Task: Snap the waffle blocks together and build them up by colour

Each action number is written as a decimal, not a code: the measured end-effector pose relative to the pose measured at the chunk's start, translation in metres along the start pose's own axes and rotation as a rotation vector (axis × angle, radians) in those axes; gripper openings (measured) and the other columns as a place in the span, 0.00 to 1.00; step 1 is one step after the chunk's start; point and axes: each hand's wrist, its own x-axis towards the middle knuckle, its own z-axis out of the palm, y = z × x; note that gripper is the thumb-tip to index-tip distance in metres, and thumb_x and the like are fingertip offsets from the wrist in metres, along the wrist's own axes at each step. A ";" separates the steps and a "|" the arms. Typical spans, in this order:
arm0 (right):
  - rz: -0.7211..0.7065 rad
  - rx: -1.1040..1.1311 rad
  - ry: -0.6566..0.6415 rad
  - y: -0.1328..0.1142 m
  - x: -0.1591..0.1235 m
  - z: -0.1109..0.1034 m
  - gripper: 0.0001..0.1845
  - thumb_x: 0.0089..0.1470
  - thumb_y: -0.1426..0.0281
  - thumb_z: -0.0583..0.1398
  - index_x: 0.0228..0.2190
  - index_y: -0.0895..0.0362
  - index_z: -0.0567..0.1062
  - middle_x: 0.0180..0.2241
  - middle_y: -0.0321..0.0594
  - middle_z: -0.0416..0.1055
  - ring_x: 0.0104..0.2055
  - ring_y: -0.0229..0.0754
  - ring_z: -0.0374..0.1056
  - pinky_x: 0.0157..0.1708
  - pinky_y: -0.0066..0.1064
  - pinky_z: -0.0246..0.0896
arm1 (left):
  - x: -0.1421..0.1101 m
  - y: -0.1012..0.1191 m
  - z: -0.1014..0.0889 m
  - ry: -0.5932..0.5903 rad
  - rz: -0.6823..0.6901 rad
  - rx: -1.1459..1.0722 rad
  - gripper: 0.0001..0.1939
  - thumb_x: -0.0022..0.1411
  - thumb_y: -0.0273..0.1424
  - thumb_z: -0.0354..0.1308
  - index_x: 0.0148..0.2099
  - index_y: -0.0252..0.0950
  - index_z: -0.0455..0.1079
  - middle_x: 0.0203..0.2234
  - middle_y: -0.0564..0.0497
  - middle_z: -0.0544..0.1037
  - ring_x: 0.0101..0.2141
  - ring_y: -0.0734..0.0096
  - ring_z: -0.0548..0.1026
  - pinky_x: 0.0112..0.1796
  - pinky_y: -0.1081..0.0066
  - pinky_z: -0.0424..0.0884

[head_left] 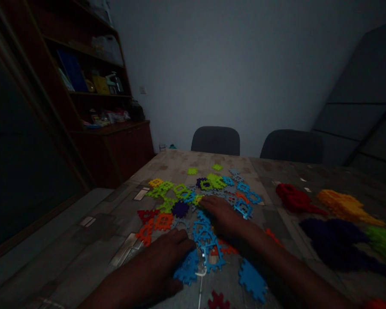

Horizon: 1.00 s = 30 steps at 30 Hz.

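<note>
Flat plastic interlocking pieces with notched edges lie in a loose pile on the table. My left hand [167,255] is at the near side of the pile, its thumb and fingers closed around a blue notched tile [188,269]. Farther forward, my right hand [219,212] reaches into the pile with fingers stretched out, the tips by a yellow-green piece [197,199]. What lies under the right palm is hidden. Blue frame pieces [204,234] sit between my hands. Close to the left hand are an orange window piece [163,221] and a dark purple piece [180,209].
Sorted heaps stand at the right: red [294,198], yellow-orange [347,205], dark purple [337,242] and green [384,242]. A blue tile [252,279] lies beneath the right forearm, a red piece [218,300] at the near edge. Two chairs [215,140] stand beyond the table [176,159].
</note>
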 end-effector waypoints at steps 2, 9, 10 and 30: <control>-0.062 0.034 -0.009 -0.007 0.004 0.003 0.36 0.52 0.81 0.59 0.62 0.55 0.67 0.65 0.48 0.64 0.65 0.48 0.60 0.62 0.40 0.53 | 0.000 0.002 -0.002 0.007 -0.002 -0.004 0.39 0.50 0.26 0.67 0.64 0.46 0.64 0.64 0.45 0.66 0.62 0.46 0.64 0.62 0.47 0.60; 0.112 -0.044 -0.015 0.013 0.021 -0.016 0.10 0.65 0.71 0.59 0.47 0.58 0.77 0.50 0.45 0.76 0.52 0.48 0.71 0.53 0.44 0.66 | -0.001 0.010 -0.009 -0.017 -0.022 0.003 0.37 0.51 0.26 0.67 0.63 0.44 0.65 0.60 0.45 0.69 0.58 0.49 0.67 0.59 0.50 0.64; 0.144 -0.070 -0.038 0.019 0.020 -0.019 0.10 0.65 0.68 0.61 0.46 0.58 0.76 0.48 0.44 0.76 0.49 0.47 0.73 0.51 0.45 0.68 | -0.001 0.010 -0.009 -0.025 -0.023 0.003 0.37 0.51 0.27 0.67 0.64 0.44 0.65 0.60 0.45 0.69 0.59 0.49 0.67 0.60 0.50 0.63; 0.053 -0.048 -0.028 0.014 0.030 -0.013 0.13 0.63 0.71 0.61 0.49 0.54 0.77 0.49 0.41 0.77 0.54 0.47 0.70 0.55 0.44 0.62 | 0.000 0.008 -0.005 -0.006 -0.016 0.025 0.37 0.51 0.26 0.68 0.64 0.44 0.65 0.62 0.44 0.67 0.59 0.48 0.66 0.60 0.49 0.63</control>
